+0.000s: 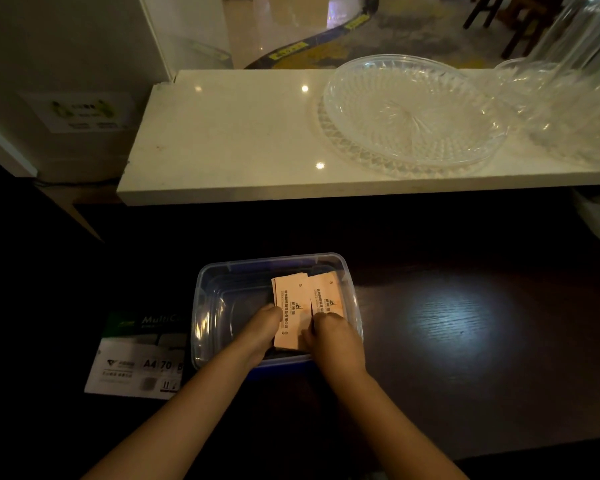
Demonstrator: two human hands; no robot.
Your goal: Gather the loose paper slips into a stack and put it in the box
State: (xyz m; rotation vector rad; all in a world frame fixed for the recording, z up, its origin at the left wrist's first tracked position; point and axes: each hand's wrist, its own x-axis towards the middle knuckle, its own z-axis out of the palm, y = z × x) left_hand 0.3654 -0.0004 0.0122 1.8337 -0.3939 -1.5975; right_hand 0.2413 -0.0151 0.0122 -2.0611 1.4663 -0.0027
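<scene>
A clear plastic box (208,306) with a blue base stands on the dark wooden table. Inside it, toward the right side, are two bunches of pale orange paper slips printed with dark text. My left hand (262,329) reaches into the box and grips the left bunch of slips (290,306) at its near left edge. My right hand (333,337) is also inside the box and holds the right bunch of slips (326,294) at its near end. The two bunches lie side by side and overlap slightly. The near ends of the slips are hidden by my hands.
A pack of A4 paper (136,358) lies left of the box. Behind, a raised white stone counter (229,133) carries a large cut-glass dish (409,112) and more glassware (575,98) at the right. A bright light patch falls on the table (454,320) right of the box.
</scene>
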